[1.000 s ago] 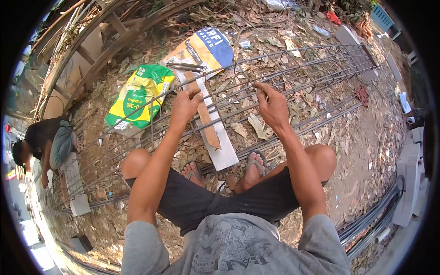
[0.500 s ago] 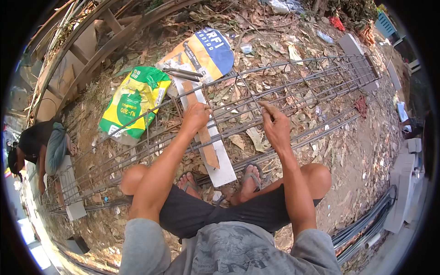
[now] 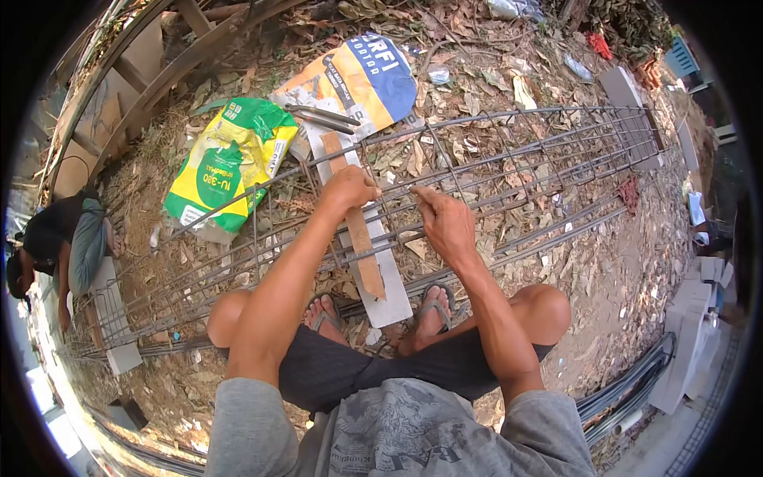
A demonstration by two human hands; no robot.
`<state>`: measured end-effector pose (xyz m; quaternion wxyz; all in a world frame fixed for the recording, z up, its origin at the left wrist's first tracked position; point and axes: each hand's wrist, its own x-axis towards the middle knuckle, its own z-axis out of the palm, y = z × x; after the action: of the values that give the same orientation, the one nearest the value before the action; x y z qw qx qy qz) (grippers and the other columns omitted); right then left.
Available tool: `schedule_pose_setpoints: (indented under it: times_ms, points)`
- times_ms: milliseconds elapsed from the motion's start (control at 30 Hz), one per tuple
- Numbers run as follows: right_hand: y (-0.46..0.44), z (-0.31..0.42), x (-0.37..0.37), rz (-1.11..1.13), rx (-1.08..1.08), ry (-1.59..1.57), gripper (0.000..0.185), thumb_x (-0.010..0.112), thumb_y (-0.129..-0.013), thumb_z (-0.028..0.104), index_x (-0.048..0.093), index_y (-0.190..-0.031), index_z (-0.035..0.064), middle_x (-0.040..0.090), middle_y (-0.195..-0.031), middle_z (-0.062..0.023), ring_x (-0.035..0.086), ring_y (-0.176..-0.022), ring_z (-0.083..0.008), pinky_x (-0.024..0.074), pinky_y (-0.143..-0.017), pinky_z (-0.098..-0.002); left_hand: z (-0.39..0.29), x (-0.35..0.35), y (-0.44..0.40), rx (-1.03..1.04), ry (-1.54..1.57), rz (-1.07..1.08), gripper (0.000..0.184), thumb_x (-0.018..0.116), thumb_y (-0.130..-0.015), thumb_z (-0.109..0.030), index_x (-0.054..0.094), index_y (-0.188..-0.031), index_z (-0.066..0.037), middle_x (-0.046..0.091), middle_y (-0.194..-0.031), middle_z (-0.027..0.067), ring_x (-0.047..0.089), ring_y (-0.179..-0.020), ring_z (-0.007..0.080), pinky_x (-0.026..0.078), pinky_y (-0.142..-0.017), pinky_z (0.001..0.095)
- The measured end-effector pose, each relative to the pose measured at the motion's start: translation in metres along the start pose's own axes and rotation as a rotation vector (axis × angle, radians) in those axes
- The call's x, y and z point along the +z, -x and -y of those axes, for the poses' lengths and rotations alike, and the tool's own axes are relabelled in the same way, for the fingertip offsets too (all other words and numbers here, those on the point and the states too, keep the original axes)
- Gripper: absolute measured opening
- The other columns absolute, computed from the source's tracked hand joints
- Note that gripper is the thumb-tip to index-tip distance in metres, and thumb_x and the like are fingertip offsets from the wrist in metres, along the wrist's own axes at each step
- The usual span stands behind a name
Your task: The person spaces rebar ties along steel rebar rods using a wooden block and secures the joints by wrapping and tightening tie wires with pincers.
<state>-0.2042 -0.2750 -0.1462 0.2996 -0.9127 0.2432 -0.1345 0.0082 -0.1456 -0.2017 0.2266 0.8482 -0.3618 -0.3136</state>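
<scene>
A long cage of steel rebar [image 3: 477, 181], with thin square stirrups, stretches across the ground in front of me. My left hand [image 3: 350, 189] is closed at the cage, over the wooden strip; what its fingers grip is hidden beneath them. To its right, my right hand [image 3: 447, 222] hovers by the bars with thumb and forefinger brought together. Anything in that pinch is too small to make out. The brown wooden strip [image 3: 366, 262] lies on a pale grey block [image 3: 391, 298], which runs under the cage between my feet.
Beyond the cage lie a green-yellow sack [image 3: 230, 163], an orange-blue mortar sack [image 3: 362, 75] and dark metal rods [image 3: 322, 116]. Another person [image 3: 60, 242] bends over the cage's left end. Blocks [image 3: 628, 95] support the far right end. Coiled black bars [image 3: 628, 389] lie at lower right.
My right hand has moved left along the cage, closer to my left hand, and its fingers have drawn together. The left hand stays closed at about the same spot. The view has shifted slightly.
</scene>
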Motion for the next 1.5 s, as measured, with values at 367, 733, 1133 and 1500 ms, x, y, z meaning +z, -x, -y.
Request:
schedule_pose_setpoints:
  times_ms: [367,733,1133,1500]
  points:
    - [-0.080,0.034,-0.004,0.304,-0.182,0.534,0.024,0.062,-0.093,0.017,0.082,-0.105,0.0205,0.076,-0.087,-0.0161,0.074,-0.081,-0.0364,0.0577,-0.071,-0.0472,0.007,-0.005,-0.010,-0.068,0.322,0.158,0.026,0.082,-0.085,-0.029,0.083,-0.095,-0.005,0.080,-0.086,0.0066,0.072,-0.076,0.0154,0.056,-0.073,0.0340]
    - [-0.144,0.088,0.022,0.769,-0.297,0.822,0.018,0.071,-0.084,0.015,0.081,-0.097,0.0061,0.078,-0.105,-0.0161,0.075,-0.103,-0.0323,0.0579,-0.085,-0.0458,0.012,0.002,-0.014,-0.085,0.392,0.060,0.025,0.088,-0.077,-0.028,0.083,-0.086,-0.006,0.071,-0.067,0.0073,0.060,-0.056,0.0174,0.050,-0.058,0.0388]
    - [-0.140,0.090,0.037,0.754,-0.267,0.798,0.028,0.074,-0.088,0.029,0.081,-0.106,0.0090,0.077,-0.116,-0.0143,0.073,-0.111,-0.0291,0.0560,-0.090,-0.0433,-0.002,-0.013,-0.008,-0.119,0.269,0.101,0.029,0.090,-0.072,-0.026,0.078,-0.080,-0.001,0.072,-0.071,0.0084,0.060,-0.059,0.0176,0.052,-0.060,0.0385]
    - [-0.033,0.015,0.043,0.171,-0.297,0.342,0.018,0.062,-0.095,0.023,0.070,-0.096,0.0072,0.073,-0.078,-0.0151,0.074,-0.075,-0.0344,0.0543,-0.059,-0.0478,0.008,-0.014,-0.015,-0.193,0.596,0.337,0.015,0.077,-0.093,-0.020,0.072,-0.089,-0.006,0.068,-0.071,0.0040,0.045,-0.047,0.0099,0.033,-0.042,0.0303]
